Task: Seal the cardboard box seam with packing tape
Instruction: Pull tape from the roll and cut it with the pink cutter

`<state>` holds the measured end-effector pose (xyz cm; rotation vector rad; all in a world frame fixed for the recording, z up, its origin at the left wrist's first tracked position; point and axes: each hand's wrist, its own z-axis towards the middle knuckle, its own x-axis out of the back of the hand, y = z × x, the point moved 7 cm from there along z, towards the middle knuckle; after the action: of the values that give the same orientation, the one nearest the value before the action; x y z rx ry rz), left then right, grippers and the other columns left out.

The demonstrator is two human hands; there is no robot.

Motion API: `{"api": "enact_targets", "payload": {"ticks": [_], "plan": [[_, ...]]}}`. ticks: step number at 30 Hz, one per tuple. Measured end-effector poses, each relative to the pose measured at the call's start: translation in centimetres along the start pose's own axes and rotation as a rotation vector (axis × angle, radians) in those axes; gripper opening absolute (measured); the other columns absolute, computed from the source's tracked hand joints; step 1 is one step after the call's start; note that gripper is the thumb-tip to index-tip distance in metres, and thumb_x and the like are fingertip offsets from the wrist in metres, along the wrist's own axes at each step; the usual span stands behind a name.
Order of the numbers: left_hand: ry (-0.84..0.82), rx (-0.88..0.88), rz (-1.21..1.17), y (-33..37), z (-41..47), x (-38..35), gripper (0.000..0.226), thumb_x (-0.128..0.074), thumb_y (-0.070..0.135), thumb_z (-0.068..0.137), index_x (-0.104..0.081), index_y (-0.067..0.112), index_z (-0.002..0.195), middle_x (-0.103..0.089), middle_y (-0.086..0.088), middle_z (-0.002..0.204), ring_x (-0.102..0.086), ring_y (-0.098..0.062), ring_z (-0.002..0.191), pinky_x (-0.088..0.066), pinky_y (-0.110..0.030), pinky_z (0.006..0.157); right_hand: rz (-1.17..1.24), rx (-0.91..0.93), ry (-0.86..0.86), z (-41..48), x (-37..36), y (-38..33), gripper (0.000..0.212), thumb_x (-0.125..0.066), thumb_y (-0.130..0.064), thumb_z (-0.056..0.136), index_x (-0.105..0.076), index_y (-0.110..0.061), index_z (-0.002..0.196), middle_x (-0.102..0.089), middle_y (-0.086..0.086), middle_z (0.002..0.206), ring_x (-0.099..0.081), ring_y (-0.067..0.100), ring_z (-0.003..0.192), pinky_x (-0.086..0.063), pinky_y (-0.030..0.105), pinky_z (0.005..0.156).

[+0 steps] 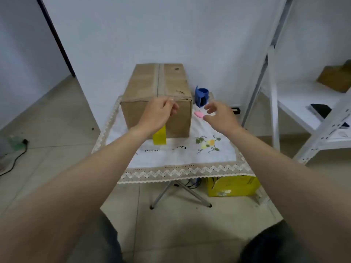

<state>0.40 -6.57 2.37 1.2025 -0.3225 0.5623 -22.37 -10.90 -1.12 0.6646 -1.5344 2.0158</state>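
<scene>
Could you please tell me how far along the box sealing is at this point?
A tape strip already runs along the top seam of the cardboard box. The left hand is at the front top edge, with yellow tape hanging below it, its end not visibly pressed down. The right hand is open near the blue dispenser. Finishing that front end remains.

Both forearms are bare from the bottom corners of the view up to the wrists, with no sleeves, watch, bracelet or rings showing. The left hand (158, 112) and the right hand (220, 115) are ungloved, and the fingers (209, 110) are bare, with short nails as far as the blur allows. At the lower edge of the view, dark trousers or shorts, grey to near black, cover the person's legs; their fabric detail is too blurred to tell.
</scene>
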Motion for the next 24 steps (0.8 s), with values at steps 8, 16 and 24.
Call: {"api": "enact_targets", "payload": {"ticks": [8,16,24], "plan": [[0.153,-0.17,0.35,0.4,0.9,0.2,0.028,-0.05,0.025,0.098,-0.071,0.021,0.116,-0.068,-0.003,0.12,-0.056,-0.029,0.119,-0.045,-0.044,0.102,-0.093,-0.15,-0.107,2.0,-4.3,4.8,0.027,-0.062,-0.011,0.097,-0.064,-0.021,0.121,-0.063,0.003,0.124,-0.062,0.026,0.096,-0.051,0.033,0.074],[0.13,-0.117,0.567,-1.7,6.5,-0.3,0.033,-0.044,0.036,0.102,-0.069,0.026,0.12,-0.065,0.0,0.133,-0.049,-0.026,0.132,-0.038,-0.045,0.107,-0.169,-0.161,-0.149,9.3,-8.2,7.9,0.045,-0.056,-0.007,0.097,-0.06,-0.015,0.141,-0.058,0.009,0.148,-0.055,0.03,0.134,-0.043,0.029,0.099],[0.091,-0.008,0.586,-2.4,10.7,-1.5,0.056,-0.028,0.057,0.1,-0.074,0.026,0.101,-0.067,-0.008,0.117,-0.06,-0.035,0.116,-0.048,-0.054,0.098,-0.315,-0.176,-0.212,13.8,-11.5,11.0,0.027,-0.043,-0.035,0.107,-0.064,-0.03,0.124,-0.065,0.01,0.122,-0.053,0.039,0.128,-0.051,0.042,0.096]]}}
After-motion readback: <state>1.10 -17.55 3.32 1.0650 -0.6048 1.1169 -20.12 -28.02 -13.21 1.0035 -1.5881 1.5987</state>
